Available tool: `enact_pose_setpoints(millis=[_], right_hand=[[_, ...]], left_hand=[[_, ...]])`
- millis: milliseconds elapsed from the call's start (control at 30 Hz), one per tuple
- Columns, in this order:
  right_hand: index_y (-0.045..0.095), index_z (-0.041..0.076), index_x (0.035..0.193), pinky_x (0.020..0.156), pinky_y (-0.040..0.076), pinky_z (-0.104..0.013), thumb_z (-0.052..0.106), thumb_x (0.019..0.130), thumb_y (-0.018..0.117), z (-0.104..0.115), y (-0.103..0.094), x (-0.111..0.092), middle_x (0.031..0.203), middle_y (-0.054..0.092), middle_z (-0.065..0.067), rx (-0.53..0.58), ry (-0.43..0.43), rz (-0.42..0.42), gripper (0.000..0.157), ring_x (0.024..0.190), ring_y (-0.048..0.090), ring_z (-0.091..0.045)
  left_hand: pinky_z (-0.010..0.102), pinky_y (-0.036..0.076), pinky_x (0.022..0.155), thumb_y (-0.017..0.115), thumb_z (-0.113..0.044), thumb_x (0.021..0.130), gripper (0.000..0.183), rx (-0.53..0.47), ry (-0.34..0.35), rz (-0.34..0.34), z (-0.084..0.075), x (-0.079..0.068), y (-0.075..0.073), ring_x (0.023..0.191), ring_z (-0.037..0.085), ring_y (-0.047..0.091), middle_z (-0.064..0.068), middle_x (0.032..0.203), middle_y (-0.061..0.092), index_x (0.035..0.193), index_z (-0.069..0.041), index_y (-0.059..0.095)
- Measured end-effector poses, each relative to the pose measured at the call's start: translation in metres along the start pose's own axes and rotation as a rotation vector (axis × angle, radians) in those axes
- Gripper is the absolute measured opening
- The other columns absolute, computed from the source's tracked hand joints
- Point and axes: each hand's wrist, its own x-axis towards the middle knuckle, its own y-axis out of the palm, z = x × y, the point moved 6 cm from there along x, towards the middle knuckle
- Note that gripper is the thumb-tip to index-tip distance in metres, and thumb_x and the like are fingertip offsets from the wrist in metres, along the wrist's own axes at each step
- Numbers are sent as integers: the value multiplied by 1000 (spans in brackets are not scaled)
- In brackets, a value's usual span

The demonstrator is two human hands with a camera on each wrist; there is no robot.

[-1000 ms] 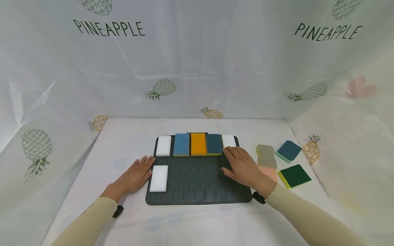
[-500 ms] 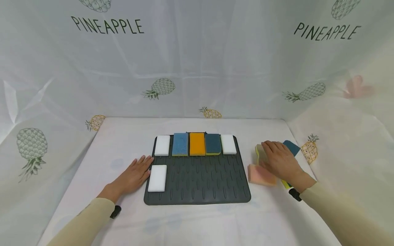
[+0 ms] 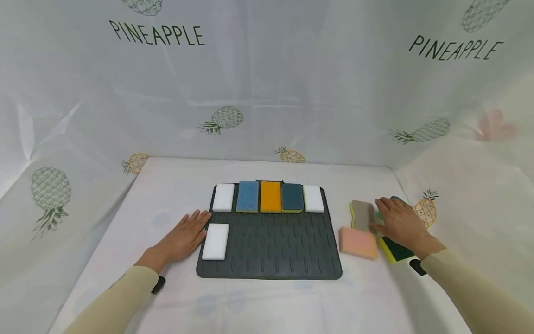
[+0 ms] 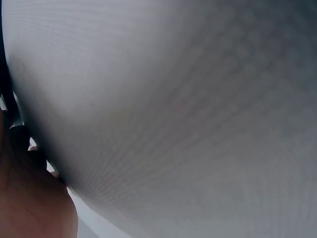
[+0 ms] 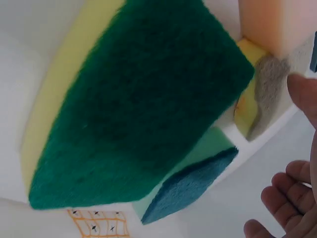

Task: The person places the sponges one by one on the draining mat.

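Note:
My left hand (image 3: 182,237) lies flat, fingers outstretched, against the left edge of the dark ribbed mat (image 3: 271,253). Next to it on the mat is a white sponge (image 3: 215,242). Over at the right, my right hand (image 3: 401,226) is above a blue-and-mint sponge (image 5: 193,181), largely covering it in the head view. The right wrist view shows its fingers loosely bent with nothing between them, apart from that sponge. Close by are a green-and-yellow scouring sponge (image 3: 395,250), a grey wavy sponge (image 3: 362,215) and a pink sponge (image 3: 358,242).
Along the mat's back edge stand a white sponge (image 3: 223,197), a light blue one (image 3: 247,197), an orange one (image 3: 270,197), a dark blue one (image 3: 292,197) and another white one (image 3: 313,199). Pineapple-print sheeting (image 3: 267,83) rises behind the table.
My right hand has gone from the mat's back right corner to the loose sponges, passing over the grey one and on to the blue-and-mint one. The left hand stays in place.

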Motion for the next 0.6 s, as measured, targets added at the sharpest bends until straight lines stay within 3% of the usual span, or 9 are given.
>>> enact_pose_setpoints(millis=[433,600], right_hand=[[49,-8,149,115,38,-69,54,84,85,4,10,13,148,54,-30,65,12,172,97,135,50,-50],[54,-8,145,107,46,-68,55,83,86,3,10,17,143,58,-29,48,-19,88,94,130,55,-49]], left_hand=[[63,18,129,42,-37,115,63,-17,-3,2,-1,2,0,160,43,23,19,171,32,166,-3,29],[64,17,129,41,-37,115,62,-18,-11,6,0,1,0,160,43,22,19,172,31,167,-4,28]])
